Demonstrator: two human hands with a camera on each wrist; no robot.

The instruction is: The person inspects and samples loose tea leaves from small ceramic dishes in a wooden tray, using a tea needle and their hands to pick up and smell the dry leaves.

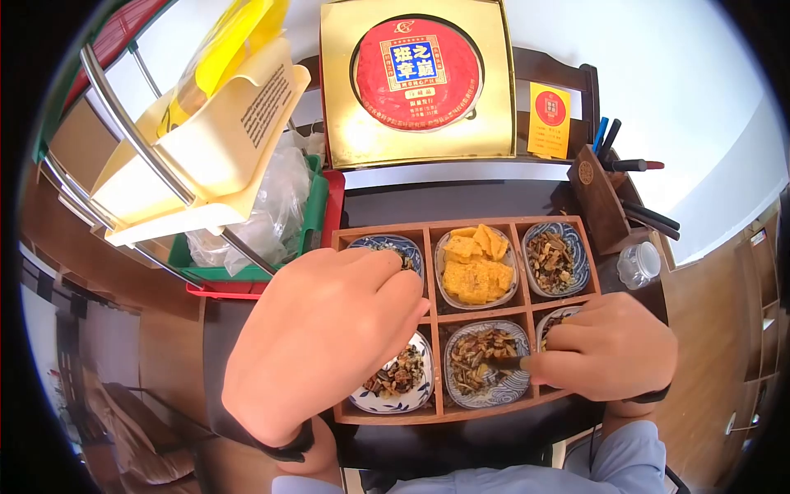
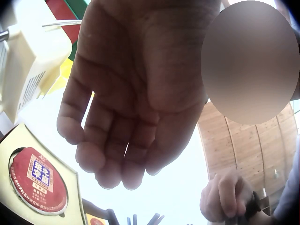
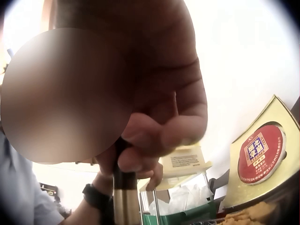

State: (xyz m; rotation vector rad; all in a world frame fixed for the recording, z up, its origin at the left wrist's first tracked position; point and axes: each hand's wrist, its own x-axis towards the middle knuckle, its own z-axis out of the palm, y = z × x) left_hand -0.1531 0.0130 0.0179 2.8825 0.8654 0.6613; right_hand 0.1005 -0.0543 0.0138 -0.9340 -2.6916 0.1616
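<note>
My right hand grips a dark-handled tool with a brass-coloured collar, seen close up in the right wrist view. Its end reaches into a grey-blue patterned dish of brown dried pieces, at the front middle of a divided wooden tray. I cannot tell what kind of tool it is. Over the tray's left side hovers my left hand, fingers loosely bent and palm bare in the left wrist view. It partly covers a leaf-patterned white dish and a blue dish. The right hand overlaps the front right dish.
Yellow chunks fill the back middle dish, beside a patterned dish. Behind stands a gold box with a red disc. A metal rack with a cream bin rises at left; a pen holder and small jar stand right.
</note>
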